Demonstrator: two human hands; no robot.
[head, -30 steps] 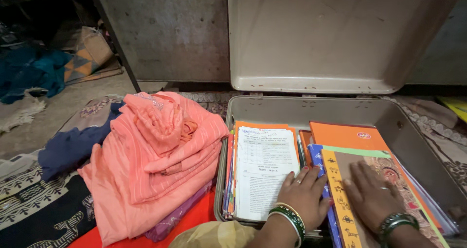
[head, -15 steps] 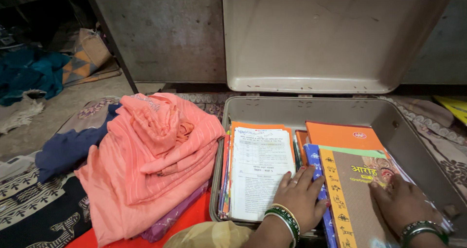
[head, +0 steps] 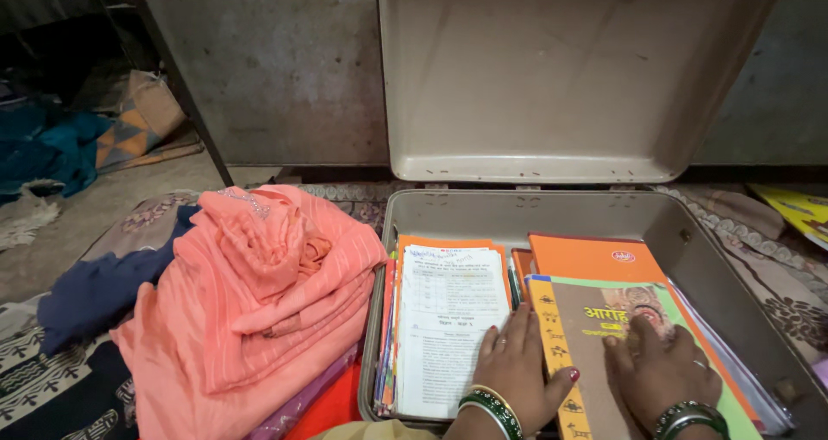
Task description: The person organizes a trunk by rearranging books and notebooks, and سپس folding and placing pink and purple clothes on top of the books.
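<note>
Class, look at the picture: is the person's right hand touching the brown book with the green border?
Touching. The head view shows the right hand lying flat, palm down, on the brown book cover.

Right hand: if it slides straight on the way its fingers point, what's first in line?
Likely the orange book lying behind the brown-and-green book that the right hand rests on; beyond that, the trunk's back wall.

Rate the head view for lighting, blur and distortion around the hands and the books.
Head view: dim, soft indoor light, no glare; left hand and right hand sharp on the books; faint shadow under the raised lid; wide-angle lens bows the metal case edges; background at upper left dark and murky; pink cloth clear.
</note>
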